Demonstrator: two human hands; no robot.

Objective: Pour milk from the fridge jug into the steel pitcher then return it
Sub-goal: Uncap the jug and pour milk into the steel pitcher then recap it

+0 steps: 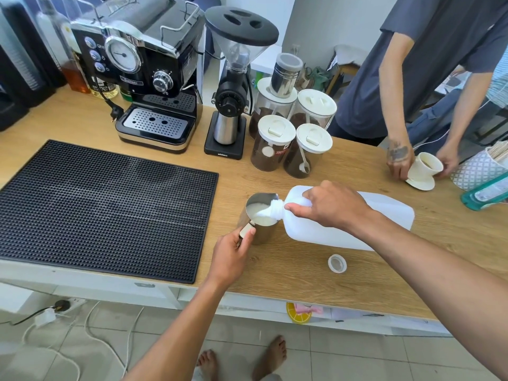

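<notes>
The white plastic milk jug (pixel 384 215) is tipped almost flat over the wooden counter (pixel 302 273), its open neck over the steel pitcher (pixel 261 232). Milk streams from the neck into the pitcher, which holds white milk. My right hand (pixel 330 206) grips the jug by its handle near the neck. My left hand (pixel 233 251) holds the pitcher's handle at its near side. The jug's white cap (pixel 337 263) lies upside down on the counter, near the front edge below the jug.
A black rubber mat (pixel 96 210) covers the counter's left. Behind stand an espresso machine (pixel 145 78), a grinder (pixel 233 86) and several lidded coffee jars (pixel 288 141). At far right another person holds a white cup (pixel 424 169), beside a blue bottle (pixel 486 195).
</notes>
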